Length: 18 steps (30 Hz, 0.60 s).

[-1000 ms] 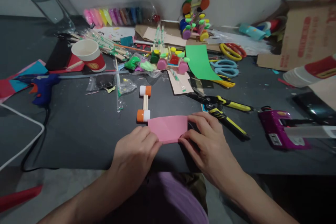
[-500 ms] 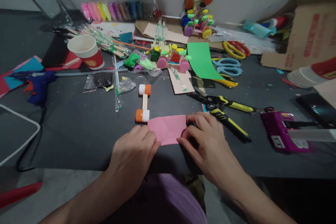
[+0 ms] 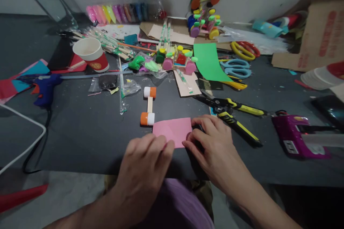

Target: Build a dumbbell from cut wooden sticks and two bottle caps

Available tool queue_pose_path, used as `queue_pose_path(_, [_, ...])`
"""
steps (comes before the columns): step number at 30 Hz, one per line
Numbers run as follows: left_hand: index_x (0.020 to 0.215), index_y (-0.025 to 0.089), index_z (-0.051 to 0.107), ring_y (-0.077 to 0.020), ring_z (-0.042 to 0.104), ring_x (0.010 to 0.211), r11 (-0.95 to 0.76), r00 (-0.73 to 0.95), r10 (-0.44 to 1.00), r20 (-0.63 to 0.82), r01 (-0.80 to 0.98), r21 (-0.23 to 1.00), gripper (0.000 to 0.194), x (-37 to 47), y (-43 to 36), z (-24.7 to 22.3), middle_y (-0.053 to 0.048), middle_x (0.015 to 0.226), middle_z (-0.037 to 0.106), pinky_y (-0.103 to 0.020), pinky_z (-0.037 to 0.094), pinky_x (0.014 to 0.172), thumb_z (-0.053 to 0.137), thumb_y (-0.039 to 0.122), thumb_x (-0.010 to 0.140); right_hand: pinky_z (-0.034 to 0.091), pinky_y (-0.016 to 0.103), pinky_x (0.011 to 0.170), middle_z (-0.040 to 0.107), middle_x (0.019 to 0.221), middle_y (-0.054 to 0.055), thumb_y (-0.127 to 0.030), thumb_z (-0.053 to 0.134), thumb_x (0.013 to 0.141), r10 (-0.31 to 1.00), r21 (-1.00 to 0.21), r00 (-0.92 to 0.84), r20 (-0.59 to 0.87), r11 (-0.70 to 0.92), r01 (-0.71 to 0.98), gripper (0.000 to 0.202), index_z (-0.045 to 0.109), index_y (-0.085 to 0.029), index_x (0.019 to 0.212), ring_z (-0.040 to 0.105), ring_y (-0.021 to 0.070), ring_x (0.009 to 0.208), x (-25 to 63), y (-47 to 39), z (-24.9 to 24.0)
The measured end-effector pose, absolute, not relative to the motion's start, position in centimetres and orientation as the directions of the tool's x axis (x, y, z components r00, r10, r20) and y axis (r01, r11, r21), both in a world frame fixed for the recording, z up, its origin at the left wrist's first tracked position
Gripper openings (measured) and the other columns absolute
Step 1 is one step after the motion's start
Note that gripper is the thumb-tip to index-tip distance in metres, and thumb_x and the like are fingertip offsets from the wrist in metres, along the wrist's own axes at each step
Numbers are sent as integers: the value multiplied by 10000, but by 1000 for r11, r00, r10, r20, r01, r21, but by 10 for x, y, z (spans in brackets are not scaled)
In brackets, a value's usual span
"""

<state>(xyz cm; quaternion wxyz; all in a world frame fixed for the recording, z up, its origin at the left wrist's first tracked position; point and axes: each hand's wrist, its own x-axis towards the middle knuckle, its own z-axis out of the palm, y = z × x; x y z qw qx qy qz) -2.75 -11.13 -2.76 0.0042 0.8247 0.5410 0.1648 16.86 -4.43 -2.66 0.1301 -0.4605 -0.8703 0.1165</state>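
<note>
A pink sheet of paper point(image 3: 172, 132) lies near the table's front edge, between my two hands. My left hand point(image 3: 150, 154) is closed, its curled fingers over the paper's lower left edge; the fingertips are partly hidden. At the right edge, my right hand point(image 3: 211, 139) pinches the paper between thumb and fingers. Just beyond the paper's left corner sits a small piece point(image 3: 149, 105) made of light sticks joining two orange-and-white caps.
Black-and-yellow pruning shears point(image 3: 228, 111) lie right of my right hand. A blue glue gun point(image 3: 44, 89) and a paper cup point(image 3: 91, 55) are at left. Green paper point(image 3: 212, 62), scissors point(image 3: 238, 68) and small wheeled models point(image 3: 180, 61) stand farther back. A purple power adapter point(image 3: 297, 137) sits at right.
My left hand has shifted right along the paper's lower edge, covering more of its lower left corner. My right hand stays at the right edge. The view has shifted slightly.
</note>
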Motion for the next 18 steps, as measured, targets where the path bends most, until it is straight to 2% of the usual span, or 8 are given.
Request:
queue_pose_path(3, [1245,155,623,-212,502,1124,-472,411,858,309,868,155,287,-14,-117,-33,-26,1195,670,-363,347,884,457,207,1017,410,513,877,597,1134,128,-229,588,941,819,-306,-559,127,569,764,154,642,-192,802,495,340,1125,170,-43,-28])
queue_pose_path(10, [1208,107,651,-219,500,1103,-447,389,871,298,880,157,368,-2,-122,-46,-41,1197,677,-366,345,851,417,327,1028,407,529,882,597,1126,134,-244,538,956,816,-287,-560,143,576,765,201,649,-192,797,499,350,1124,170,-43,-30])
queue_pose_path(18, [1195,96,653,-224,527,1042,-382,323,905,275,903,198,446,-13,-133,-41,-58,1118,713,-377,337,829,341,380,1051,399,536,885,598,1131,130,-267,551,957,825,-298,-546,145,563,771,203,657,-190,802,498,352,1125,169,-45,-30])
